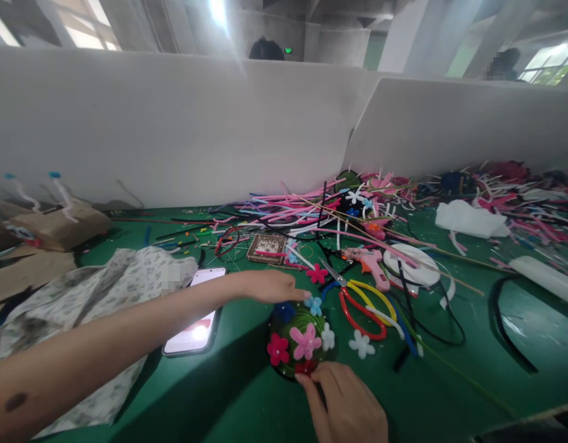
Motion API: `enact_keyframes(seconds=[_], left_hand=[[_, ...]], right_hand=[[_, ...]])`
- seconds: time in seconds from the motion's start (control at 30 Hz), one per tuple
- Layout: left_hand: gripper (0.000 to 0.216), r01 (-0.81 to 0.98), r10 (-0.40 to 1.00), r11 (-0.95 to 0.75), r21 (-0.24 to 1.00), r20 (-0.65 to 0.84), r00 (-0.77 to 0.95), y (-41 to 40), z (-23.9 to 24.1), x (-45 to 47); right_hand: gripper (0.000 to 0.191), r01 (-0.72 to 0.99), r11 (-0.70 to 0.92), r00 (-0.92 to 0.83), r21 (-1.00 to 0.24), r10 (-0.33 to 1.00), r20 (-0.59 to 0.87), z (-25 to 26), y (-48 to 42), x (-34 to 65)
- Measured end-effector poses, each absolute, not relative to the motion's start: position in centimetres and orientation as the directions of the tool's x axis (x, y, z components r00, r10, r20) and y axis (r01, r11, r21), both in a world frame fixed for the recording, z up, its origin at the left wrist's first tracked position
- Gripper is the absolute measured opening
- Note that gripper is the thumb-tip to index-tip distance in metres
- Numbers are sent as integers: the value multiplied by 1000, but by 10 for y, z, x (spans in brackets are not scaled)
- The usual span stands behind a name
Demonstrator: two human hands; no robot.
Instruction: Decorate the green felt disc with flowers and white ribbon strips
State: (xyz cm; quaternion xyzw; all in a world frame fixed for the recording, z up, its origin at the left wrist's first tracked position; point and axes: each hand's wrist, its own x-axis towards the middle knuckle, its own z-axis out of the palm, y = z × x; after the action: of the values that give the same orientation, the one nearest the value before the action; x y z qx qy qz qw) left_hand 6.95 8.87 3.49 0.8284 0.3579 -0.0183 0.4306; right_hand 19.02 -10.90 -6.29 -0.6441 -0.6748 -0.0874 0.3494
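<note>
The disc (300,321) lies on the green surface (247,394), near the front edge and a little right of my phone (195,332). It carries felt flowers: pink (306,342), red (278,349) and white (327,337). My right hand (351,406) pinches its near rim with narrowed fingertips, I judge to keep it from sliding. My left hand (271,286) reaches in from the left, fingers flat and empty, tips just beside the blue flower (315,304) at the far rim. Scissors (360,307) and a loose white flower (361,344) lie close on the right, a glue gun (372,263) beyond. Farther off is a heap of pipe cleaners (311,209). Bare green shows nearest me
</note>
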Motion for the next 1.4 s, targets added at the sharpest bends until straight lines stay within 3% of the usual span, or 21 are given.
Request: enact_keyframes(seconds=[0.13,0.3,0.43,0.6,0.77,0.87,1.1,1.4], left_hand=[[34,498,529,42,866,-442,725,70,42,52],[35,145,604,288,947,-296,740,26,21,36],[42,66,635,373,926,-306,709,0,-1,34],[44,-71,754,448,891,-334,565,-8,-5,33],[39,-266,764,617,741,-482,429,-4,-10,30],[27,-342,736,675,654,-559,383,-1,-16,29],[34,-442,692,722,532,-565,449,-1,-17,25],[34,-473,684,729,494,-523,508,-2,-17,26]], right_hand=[[24,925,173,73,-339,794,604,-61,-108,198],[21,937,194,36,-289,770,637,-66,-106,200],[23,916,219,54,-335,762,645,-68,-107,199],[24,844,212,145,-493,795,589,-60,-113,203],[3,773,286,199,-566,738,644,-45,-113,217],[4,764,309,239,-566,679,694,-39,-110,228],[7,705,275,220,-654,792,570,-42,-100,247],[6,698,427,88,-575,746,661,-17,-91,217]])
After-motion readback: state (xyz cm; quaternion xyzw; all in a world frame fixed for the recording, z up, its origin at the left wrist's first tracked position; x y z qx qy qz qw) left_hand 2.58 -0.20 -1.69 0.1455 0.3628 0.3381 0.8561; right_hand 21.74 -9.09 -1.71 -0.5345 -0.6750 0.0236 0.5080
